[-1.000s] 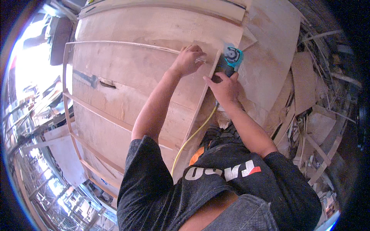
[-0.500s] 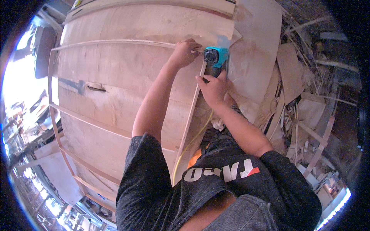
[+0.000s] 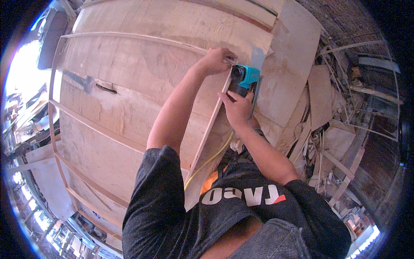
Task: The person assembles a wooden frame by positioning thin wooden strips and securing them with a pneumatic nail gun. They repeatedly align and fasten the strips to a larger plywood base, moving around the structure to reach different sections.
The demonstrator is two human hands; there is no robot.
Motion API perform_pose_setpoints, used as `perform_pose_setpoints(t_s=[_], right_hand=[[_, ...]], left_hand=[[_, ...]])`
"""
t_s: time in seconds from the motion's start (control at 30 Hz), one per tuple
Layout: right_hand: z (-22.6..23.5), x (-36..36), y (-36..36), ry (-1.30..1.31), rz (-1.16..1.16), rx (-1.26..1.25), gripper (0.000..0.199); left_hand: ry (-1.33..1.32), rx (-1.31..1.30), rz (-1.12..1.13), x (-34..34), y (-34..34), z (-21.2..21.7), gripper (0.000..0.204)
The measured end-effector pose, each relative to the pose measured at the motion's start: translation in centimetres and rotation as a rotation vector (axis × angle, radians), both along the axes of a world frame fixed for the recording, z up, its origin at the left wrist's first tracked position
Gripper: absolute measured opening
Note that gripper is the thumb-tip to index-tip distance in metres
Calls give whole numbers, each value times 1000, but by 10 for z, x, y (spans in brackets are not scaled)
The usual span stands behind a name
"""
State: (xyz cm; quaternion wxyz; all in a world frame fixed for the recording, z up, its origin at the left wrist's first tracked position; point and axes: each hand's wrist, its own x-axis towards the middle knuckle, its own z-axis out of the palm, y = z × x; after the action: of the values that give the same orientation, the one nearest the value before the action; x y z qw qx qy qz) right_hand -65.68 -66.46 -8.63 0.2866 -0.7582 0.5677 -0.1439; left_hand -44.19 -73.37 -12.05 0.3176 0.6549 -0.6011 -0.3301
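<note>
My right hand (image 3: 238, 108) is wrapped round the dark grip of a teal nail gun (image 3: 249, 76), whose head rests at the corner of a thin wooden frame (image 3: 210, 125). A yellow air hose (image 3: 222, 149) runs from below that hand toward my body. Just beyond the tool, my left hand (image 3: 215, 61) pinches the end of the frame's far strip (image 3: 142, 38), where it meets the near-right strip. The nail gun's nose is partly hidden against the wood.
The frame lies on a large worn plywood worktop (image 3: 129, 77) with a slot (image 3: 106, 87) in it. Thin crossbars (image 3: 97, 127) span the frame at left. Scrap boards and sticks (image 3: 321, 97) are piled on the right; more clutter lies beyond the left edge.
The view has shifted slightly, so worktop and frame sit differently in the picture. Both hands stay at the same corner, the nail gun still in my right hand and the strip in my left.
</note>
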Motion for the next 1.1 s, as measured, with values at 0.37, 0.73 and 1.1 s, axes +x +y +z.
perform_pose_setpoints(t_s=[0.37,0.73,1.1], right_hand=[[11,-27,-16,-202,-29,200,17],[28,-112,-89,-383,-131,289,33],[50,-112,-128,-584,-286,581,47]], left_hand=[[-131,64,-12,-10,3,28,34],[-152,60,-50,-8,4,24,34],[-189,34,25,-16,2,17,14]])
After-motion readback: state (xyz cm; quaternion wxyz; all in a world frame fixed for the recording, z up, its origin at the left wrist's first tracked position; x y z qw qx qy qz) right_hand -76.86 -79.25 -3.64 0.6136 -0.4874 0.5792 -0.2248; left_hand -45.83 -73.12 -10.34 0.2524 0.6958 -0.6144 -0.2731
